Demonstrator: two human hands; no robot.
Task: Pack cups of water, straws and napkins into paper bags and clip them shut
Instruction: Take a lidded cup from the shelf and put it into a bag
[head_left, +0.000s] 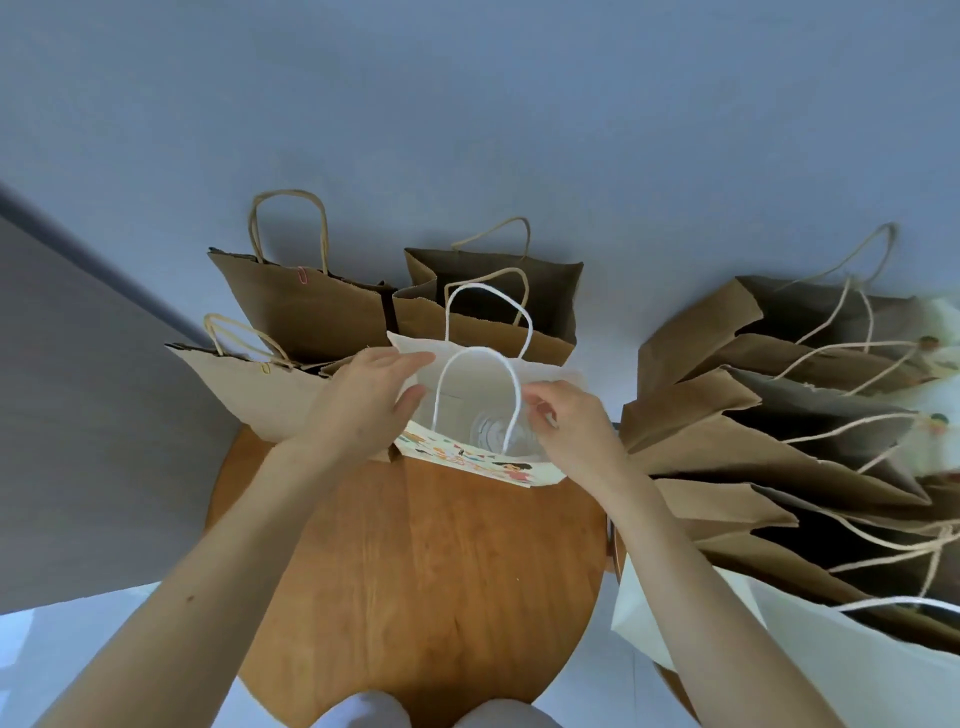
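Observation:
A white paper bag with a colourful printed front stands open at the far edge of the round wooden table. A clear plastic cup stands inside it. My left hand holds the bag's left rim, fingers over the top edge and thumb at the side. My right hand pinches the right rim beside the near white handle. Behind it stand a brown bag with a pink clip and a pale bag with a yellow clip, both closed.
An open brown bag stands behind the white one. Several empty brown bags lie stacked on their sides at the right, with a white bag below them. A blue-grey wall is behind. My knees show at the bottom edge.

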